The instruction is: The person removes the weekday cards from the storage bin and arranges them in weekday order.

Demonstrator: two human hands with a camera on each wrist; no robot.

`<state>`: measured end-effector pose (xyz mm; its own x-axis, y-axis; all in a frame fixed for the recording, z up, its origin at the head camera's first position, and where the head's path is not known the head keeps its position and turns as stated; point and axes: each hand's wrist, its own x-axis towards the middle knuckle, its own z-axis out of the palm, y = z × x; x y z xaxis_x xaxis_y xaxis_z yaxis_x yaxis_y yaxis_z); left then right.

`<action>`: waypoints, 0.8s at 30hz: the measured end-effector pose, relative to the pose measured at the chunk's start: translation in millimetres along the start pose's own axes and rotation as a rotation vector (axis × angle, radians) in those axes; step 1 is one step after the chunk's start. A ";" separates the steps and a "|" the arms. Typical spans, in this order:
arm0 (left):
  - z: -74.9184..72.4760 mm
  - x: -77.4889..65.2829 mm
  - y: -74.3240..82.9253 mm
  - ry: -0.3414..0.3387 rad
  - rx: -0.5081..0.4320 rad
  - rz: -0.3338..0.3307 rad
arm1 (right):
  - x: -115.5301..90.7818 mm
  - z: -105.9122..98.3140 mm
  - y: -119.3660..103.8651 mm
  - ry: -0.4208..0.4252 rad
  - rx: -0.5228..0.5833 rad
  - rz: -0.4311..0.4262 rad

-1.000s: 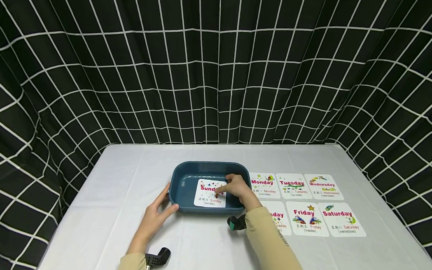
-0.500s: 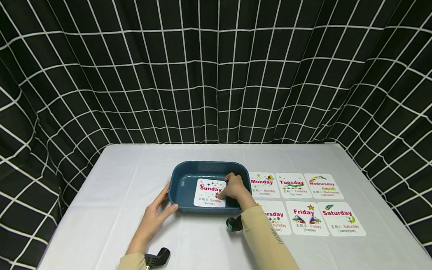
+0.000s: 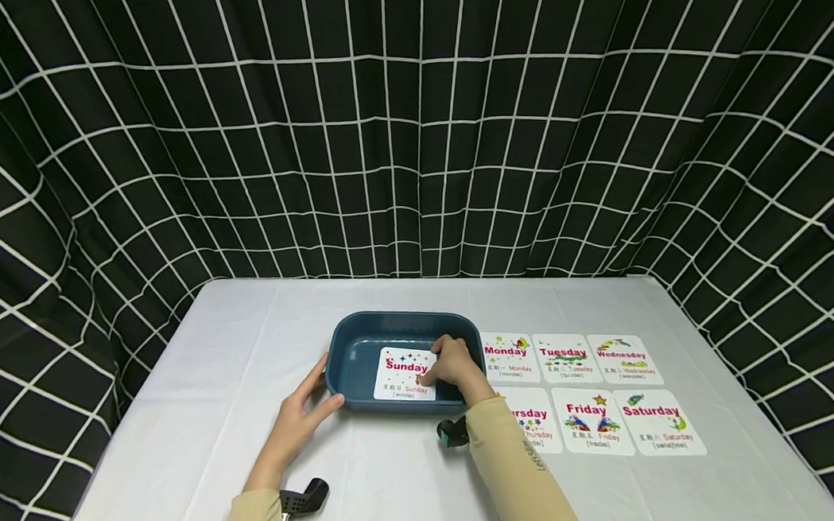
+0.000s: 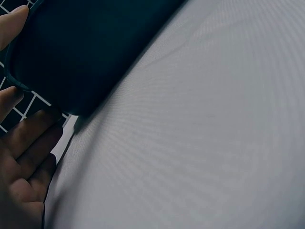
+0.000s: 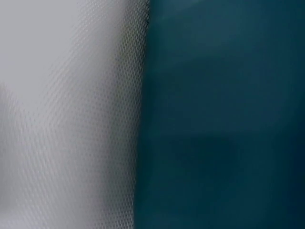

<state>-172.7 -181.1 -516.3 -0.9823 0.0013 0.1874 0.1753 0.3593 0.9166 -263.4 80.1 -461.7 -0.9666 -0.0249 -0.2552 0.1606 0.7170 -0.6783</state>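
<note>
A dark blue rectangular dish (image 3: pixel 357 360) sits on the white-covered table. My left hand (image 3: pixel 300 417) touches its left end, with fairly straight fingers along the side and the thumb at the front left corner. In the left wrist view the thumb meets the dish's rim, while the lower fingers of the left hand (image 4: pixel 28 157) are slightly bent beside it. Inside the dish, my right hand (image 3: pixel 453 370) pinches the right edge of a white Sunday card (image 3: pixel 403 375); its thumb lies on the card's face and the other fingers are partly hidden.
Right of the dish lie two rows of weekday cards: Monday (image 3: pixel 510 358), Tuesday (image 3: pixel 569 359), Wednesday (image 3: pixel 624 361), Thursday (image 3: pixel 539 419), Friday (image 3: pixel 593 421) and Saturday (image 3: pixel 659 423). My right forearm partly covers Thursday. A black gridded curtain (image 3: pixel 425 133) surrounds the table's back and sides.
My right thumb has shifted from the middle of the Sunday card to its right edge, uncovering the word. The card tilts slightly now. The left hand and dish have stayed put.
</note>
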 end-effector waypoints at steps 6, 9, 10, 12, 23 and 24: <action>0.3 -0.7 0.4 -0.001 -0.004 0.001 | -0.9 -0.2 1.4 0.018 0.051 -0.026; 0.3 -1.0 0.5 -0.001 -0.003 -0.001 | -1.5 -0.1 1.6 0.035 0.105 -0.046; 0.2 -1.1 0.6 -0.001 -0.001 -0.002 | -1.6 -0.1 1.5 0.042 0.126 -0.051; 0.2 -1.3 0.7 -0.002 -0.001 -0.005 | -1.5 0.0 1.6 0.058 0.159 -0.068; 0.1 -0.2 0.7 0.002 0.006 0.002 | -2.3 -2.1 1.8 0.082 0.403 -0.122; 0.1 -0.1 0.6 0.003 0.006 0.002 | -3.9 -3.1 1.0 0.084 0.439 -0.139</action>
<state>-172.6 -180.9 -515.9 -0.9817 -0.0012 0.1903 0.1768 0.3645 0.9143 -260.0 83.1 -459.3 -0.9948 -0.0301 -0.0969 0.0805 0.3474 -0.9342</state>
